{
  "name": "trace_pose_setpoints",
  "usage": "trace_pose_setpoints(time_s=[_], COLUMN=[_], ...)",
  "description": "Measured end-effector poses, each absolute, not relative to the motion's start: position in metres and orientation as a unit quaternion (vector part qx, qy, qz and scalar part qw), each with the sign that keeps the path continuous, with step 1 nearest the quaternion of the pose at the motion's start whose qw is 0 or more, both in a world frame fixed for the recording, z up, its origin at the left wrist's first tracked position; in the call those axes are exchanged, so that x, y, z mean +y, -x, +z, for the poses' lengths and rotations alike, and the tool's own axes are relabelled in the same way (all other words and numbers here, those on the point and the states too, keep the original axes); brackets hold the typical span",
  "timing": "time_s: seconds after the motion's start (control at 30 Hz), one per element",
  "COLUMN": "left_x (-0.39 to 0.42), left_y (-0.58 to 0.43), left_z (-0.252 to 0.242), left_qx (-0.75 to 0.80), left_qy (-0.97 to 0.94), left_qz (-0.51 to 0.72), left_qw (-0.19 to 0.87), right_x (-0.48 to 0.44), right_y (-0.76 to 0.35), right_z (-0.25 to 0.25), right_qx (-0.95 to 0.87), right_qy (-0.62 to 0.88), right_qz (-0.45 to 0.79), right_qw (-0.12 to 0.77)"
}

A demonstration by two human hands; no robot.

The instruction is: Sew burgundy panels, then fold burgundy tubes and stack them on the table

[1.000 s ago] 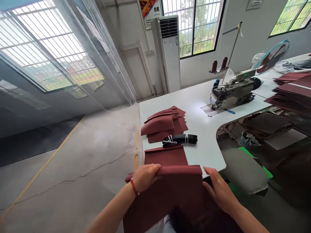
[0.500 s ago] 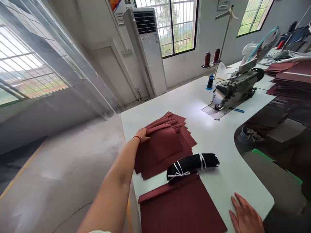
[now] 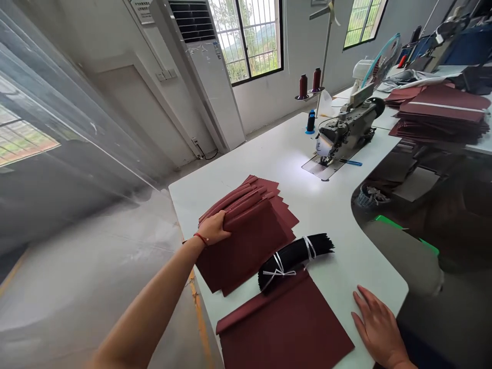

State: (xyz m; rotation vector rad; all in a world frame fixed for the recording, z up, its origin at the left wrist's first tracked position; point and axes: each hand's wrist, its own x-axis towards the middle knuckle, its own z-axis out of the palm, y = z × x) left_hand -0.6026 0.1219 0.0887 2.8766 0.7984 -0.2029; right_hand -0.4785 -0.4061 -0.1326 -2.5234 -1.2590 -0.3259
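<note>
My left hand (image 3: 213,229) reaches out over the white table (image 3: 338,225) and grips the left edge of a stack of dark red fabric pieces (image 3: 246,236), fingers curled on the top folded piece. My right hand (image 3: 378,328) lies flat and open on the table near its front edge, holding nothing. A single dark red fabric piece (image 3: 284,328) lies in front of me, to the left of my right hand. A bundle of black strips tied with white string (image 3: 294,256) rests between that piece and the stack.
A sewing machine (image 3: 344,130) stands further back on the table, with thread cones (image 3: 309,84) behind it. More dark red stacks (image 3: 442,113) lie at the far right. A tall white air conditioner (image 3: 203,66) stands by the wall. A cut-out in the table (image 3: 423,205) opens to the right.
My left hand left the piece in front of me, reached to the stack and now grips its edge. My right hand settled flat on the table. The view shifted closer and rightward.
</note>
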Motion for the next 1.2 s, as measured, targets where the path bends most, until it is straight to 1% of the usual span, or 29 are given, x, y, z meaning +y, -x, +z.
trace_pose_setpoints(time_s=[0.07, 0.17, 0.27, 0.37, 0.43, 0.53, 0.6, 0.67, 0.73, 0.77, 0.83, 0.9, 1.0, 1.1, 1.2], left_x=[0.102, 0.073, 0.052, 0.045, 0.045, 0.037, 0.018, -0.014, -0.056, -0.079, -0.121, -0.150, -0.167, -0.169, -0.184], left_y=[0.584, 0.559, 0.556, 0.562, 0.558, 0.544, 0.544, 0.561, 0.590, 0.605, 0.631, 0.643, 0.637, 0.624, 0.625], left_z=[0.082, 0.058, 0.026, -0.002, -0.011, -0.007, 0.004, 0.011, 0.007, -0.001, -0.023, -0.048, -0.075, -0.080, -0.076], left_qx=[0.266, 0.282, 0.244, 0.193, 0.205, 0.236, 0.236, 0.200, 0.143, 0.121, 0.115, 0.159, 0.268, 0.325, 0.320], left_qy=[-0.961, -0.958, -0.969, -0.977, -0.973, -0.967, -0.965, -0.962, -0.962, -0.966, -0.976, -0.979, -0.963, -0.945, -0.946], left_qz=[-0.056, -0.029, 0.006, -0.011, -0.027, 0.009, 0.087, 0.183, 0.229, 0.220, 0.160, 0.103, 0.037, -0.029, -0.048], left_qw=[0.059, 0.034, -0.030, -0.094, -0.103, -0.092, -0.069, -0.028, 0.030, 0.060, 0.093, 0.077, 0.012, 0.004, 0.016], right_x=[-0.406, -0.405, -0.405, -0.405, -0.405, -0.408, -0.407, -0.399, -0.382, -0.369, -0.341, -0.316, -0.300, -0.310, -0.319], right_y=[0.479, 0.479, 0.477, 0.475, 0.476, 0.479, 0.479, 0.473, 0.458, 0.448, 0.426, 0.405, 0.382, 0.368, 0.362], right_z=[-0.128, -0.125, -0.126, -0.129, -0.130, -0.127, -0.122, -0.115, -0.107, -0.103, -0.097, -0.093, -0.092, -0.087, -0.077], right_qx=[-0.436, -0.432, -0.429, -0.427, -0.423, -0.419, -0.417, -0.414, -0.413, -0.416, -0.433, -0.457, -0.477, -0.493, -0.533], right_qy=[0.880, 0.883, 0.885, 0.889, 0.891, 0.894, 0.894, 0.895, 0.895, 0.893, 0.884, 0.874, 0.869, 0.864, 0.841], right_qz=[-0.110, -0.102, -0.098, -0.093, -0.090, -0.090, -0.095, -0.103, -0.111, -0.115, -0.119, -0.112, -0.093, -0.074, -0.065], right_qw=[0.154, 0.154, 0.149, 0.141, 0.137, 0.135, 0.132, 0.131, 0.130, 0.130, 0.128, 0.118, 0.092, 0.071, 0.067])
